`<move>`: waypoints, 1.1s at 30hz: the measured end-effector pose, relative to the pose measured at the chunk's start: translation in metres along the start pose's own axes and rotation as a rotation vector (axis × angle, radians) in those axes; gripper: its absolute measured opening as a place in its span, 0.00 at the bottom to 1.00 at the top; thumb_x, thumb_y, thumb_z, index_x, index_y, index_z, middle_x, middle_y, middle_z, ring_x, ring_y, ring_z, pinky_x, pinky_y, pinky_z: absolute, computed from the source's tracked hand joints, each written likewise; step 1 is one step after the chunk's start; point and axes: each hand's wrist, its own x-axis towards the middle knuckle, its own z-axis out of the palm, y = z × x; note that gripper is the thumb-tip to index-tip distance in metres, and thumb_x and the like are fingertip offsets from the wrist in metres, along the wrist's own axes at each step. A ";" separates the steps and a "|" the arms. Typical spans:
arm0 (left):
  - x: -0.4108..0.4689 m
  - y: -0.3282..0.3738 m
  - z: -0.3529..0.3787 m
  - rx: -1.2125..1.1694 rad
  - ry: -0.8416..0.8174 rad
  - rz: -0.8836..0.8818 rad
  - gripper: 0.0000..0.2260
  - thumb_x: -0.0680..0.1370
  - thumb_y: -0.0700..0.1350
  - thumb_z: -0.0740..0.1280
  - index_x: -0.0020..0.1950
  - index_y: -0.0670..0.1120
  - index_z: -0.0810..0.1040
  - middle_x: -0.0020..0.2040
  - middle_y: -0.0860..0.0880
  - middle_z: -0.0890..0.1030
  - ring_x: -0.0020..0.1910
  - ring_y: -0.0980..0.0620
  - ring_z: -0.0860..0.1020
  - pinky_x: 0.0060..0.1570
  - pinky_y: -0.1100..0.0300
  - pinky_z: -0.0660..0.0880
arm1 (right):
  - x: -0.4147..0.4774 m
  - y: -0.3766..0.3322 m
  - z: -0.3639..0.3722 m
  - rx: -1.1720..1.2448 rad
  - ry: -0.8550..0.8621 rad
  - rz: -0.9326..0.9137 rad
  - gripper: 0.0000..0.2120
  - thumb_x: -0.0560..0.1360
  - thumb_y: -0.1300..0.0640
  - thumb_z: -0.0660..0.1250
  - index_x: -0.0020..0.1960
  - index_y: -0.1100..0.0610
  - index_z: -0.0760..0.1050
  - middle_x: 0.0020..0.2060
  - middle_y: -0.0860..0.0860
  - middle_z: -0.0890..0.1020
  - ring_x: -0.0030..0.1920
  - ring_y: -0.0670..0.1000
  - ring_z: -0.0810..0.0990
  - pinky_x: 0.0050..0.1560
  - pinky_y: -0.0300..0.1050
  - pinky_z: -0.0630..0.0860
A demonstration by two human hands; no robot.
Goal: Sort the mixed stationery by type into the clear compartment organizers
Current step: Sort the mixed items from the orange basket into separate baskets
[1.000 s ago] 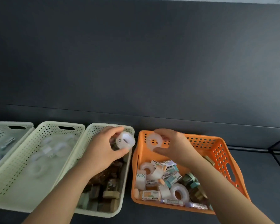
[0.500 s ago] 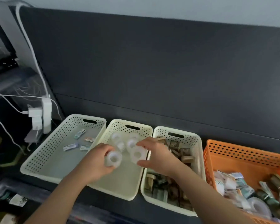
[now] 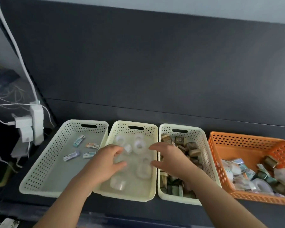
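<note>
left hand (image 3: 105, 162): fingers loosely spread, holding nothing, over middle cream basket (image 3: 135, 125) | right hand (image 3: 170, 159): spread, empty, above the rim shared with third basket (image 3: 179, 126) | clear tape rolls (image 3: 139, 145) loose in middle basket | small boxes (image 3: 92, 145) in left basket (image 3: 84, 122) | mixed stationery (image 3: 247, 175) in orange basket (image 3: 237, 139), far right on counter (image 3: 138, 209)

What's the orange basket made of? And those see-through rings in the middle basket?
The orange basket looks like smooth plastic: even colour, neat rows of holes. The middle basket seems the same, in cream. The rings look like rolls of clear, shiny tape, probably plastic film, though they are blurry.
</note>
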 end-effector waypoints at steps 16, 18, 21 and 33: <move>0.061 0.235 0.111 -0.091 -0.158 0.505 0.16 0.78 0.52 0.66 0.66 0.54 0.75 0.56 0.62 0.75 0.52 0.65 0.73 0.54 0.71 0.69 | -0.168 0.173 -0.113 0.007 0.192 0.506 0.16 0.75 0.53 0.69 0.62 0.49 0.77 0.59 0.42 0.79 0.49 0.40 0.76 0.49 0.31 0.67; 0.074 0.256 0.130 -0.057 -0.185 0.494 0.17 0.78 0.52 0.65 0.66 0.53 0.74 0.58 0.60 0.76 0.52 0.64 0.74 0.52 0.72 0.68 | -0.179 0.198 -0.118 0.000 0.142 0.524 0.14 0.75 0.53 0.68 0.61 0.51 0.79 0.56 0.44 0.81 0.50 0.42 0.79 0.47 0.32 0.69; 0.091 0.283 0.156 0.052 -0.272 0.464 0.17 0.79 0.49 0.64 0.68 0.53 0.73 0.62 0.56 0.77 0.57 0.59 0.75 0.56 0.66 0.70 | -0.182 0.228 -0.118 -0.033 0.058 0.497 0.10 0.75 0.53 0.68 0.55 0.51 0.82 0.51 0.45 0.84 0.48 0.45 0.81 0.49 0.36 0.74; 0.131 0.305 0.197 0.211 -0.441 0.190 0.13 0.74 0.56 0.70 0.55 0.53 0.80 0.51 0.57 0.78 0.48 0.56 0.76 0.51 0.56 0.75 | -0.164 0.268 -0.107 -0.019 -0.146 0.233 0.09 0.75 0.49 0.69 0.50 0.51 0.84 0.47 0.44 0.84 0.46 0.43 0.79 0.51 0.32 0.67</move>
